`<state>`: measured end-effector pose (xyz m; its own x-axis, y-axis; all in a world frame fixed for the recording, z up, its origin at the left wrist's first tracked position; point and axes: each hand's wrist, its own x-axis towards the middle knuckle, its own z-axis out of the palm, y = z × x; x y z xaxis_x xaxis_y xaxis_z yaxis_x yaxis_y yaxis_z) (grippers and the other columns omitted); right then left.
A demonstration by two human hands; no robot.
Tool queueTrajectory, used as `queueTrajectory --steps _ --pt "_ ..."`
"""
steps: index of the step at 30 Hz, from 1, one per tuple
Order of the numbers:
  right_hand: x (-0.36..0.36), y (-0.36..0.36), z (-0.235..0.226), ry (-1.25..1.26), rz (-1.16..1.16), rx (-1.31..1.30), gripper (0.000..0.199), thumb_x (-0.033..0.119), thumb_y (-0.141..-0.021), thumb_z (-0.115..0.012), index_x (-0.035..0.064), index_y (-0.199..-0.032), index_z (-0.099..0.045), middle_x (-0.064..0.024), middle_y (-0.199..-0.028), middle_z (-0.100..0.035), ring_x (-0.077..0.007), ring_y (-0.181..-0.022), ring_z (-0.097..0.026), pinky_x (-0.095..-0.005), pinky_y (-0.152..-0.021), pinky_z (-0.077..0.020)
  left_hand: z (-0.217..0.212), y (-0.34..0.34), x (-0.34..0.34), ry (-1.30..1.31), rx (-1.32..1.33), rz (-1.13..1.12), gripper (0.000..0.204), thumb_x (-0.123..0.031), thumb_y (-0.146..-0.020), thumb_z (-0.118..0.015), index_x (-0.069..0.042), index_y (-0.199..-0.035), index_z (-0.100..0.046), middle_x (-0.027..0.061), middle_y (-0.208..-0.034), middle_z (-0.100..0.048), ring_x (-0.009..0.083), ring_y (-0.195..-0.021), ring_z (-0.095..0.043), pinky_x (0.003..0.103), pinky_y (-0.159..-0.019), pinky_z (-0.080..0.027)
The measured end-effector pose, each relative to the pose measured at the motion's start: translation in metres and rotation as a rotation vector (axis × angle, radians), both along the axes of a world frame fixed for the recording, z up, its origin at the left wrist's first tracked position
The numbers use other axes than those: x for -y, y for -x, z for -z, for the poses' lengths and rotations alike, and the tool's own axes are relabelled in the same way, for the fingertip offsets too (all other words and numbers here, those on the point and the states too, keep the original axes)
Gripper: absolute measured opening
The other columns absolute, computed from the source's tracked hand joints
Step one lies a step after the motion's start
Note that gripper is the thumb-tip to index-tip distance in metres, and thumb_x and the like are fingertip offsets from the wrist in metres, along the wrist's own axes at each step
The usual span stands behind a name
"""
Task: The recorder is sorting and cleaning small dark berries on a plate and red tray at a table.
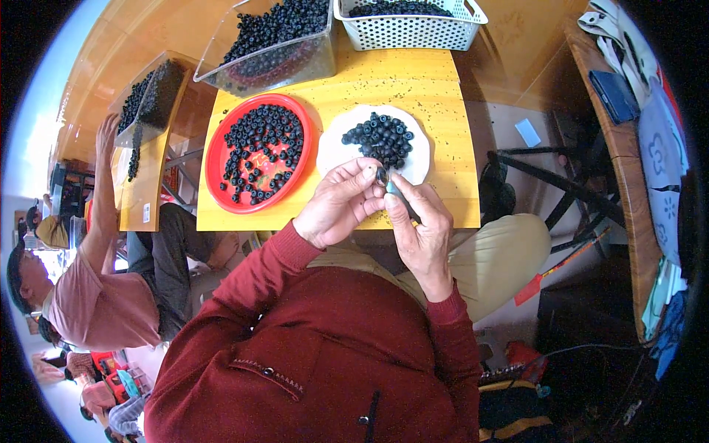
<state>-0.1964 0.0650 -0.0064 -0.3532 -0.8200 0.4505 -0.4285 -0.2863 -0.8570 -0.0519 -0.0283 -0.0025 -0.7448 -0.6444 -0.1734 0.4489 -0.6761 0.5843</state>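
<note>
At the table's front edge, my left hand (343,199) pinches a small black ring-like part (382,176) between thumb and fingertips. Close against it, my right hand (421,229) is closed on a slim tool (391,187) with a pale teal piece showing; the rest lies behind my fingers. Just beyond both hands stands a white plate (332,140), with a heap of black round parts (380,136) on it. To its left is a red tray (305,159) with more such parts spread over its bottom.
A clear bin (310,63) and a white perforated basket (413,35), both holding black parts, stand at the back of the yellow table (450,148). Dark crumbs dot the tabletop. At left, a co-worker's hand (107,133) reaches toward another clear bin (159,92).
</note>
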Motion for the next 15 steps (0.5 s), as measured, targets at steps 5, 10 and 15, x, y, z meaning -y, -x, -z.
queueTrajectory --steps 5,10,15 --pt "0.0008 0.0007 0.0023 -0.022 0.000 0.014 0.028 0.021 -0.095 -0.066 0.0021 -0.115 -0.069 -0.0112 -0.079 -0.062 -0.0238 -0.068 -0.062 -0.0354 -0.061 -0.0483 0.0027 0.0016 -0.0022 -0.004 0.022 -0.013 0.017 -0.014 -0.099 -0.060 -0.006 -0.113 -0.062 0.0033 -0.095 -0.067 0.0112 -0.086 -0.065 0.030 -0.082 -0.057" --pt "-0.0005 0.0008 -0.0001 -0.046 -0.008 0.022 0.027 0.020 -0.094 -0.067 0.0023 -0.115 -0.069 -0.0112 -0.079 -0.062 -0.0239 -0.068 -0.062 -0.0356 -0.060 -0.0480 0.0076 0.0003 -0.0022 0.036 0.039 -0.018 0.016 -0.014 -0.099 -0.060 -0.006 -0.113 -0.062 0.0026 -0.095 -0.067 0.0105 -0.085 -0.064 0.030 -0.081 -0.056" --pt "-0.0024 -0.0002 -0.0003 -0.034 -0.025 0.053 0.026 0.018 -0.093 -0.067 0.0020 -0.113 -0.069 -0.0123 -0.080 -0.064 -0.0251 -0.069 -0.063 -0.0364 -0.061 -0.0485 0.0064 -0.0012 -0.0054 0.091 0.040 -0.030 0.015 -0.013 -0.099 -0.060 -0.005 -0.111 -0.063 0.0024 -0.095 -0.067 0.0094 -0.083 -0.063 0.028 -0.080 -0.055"
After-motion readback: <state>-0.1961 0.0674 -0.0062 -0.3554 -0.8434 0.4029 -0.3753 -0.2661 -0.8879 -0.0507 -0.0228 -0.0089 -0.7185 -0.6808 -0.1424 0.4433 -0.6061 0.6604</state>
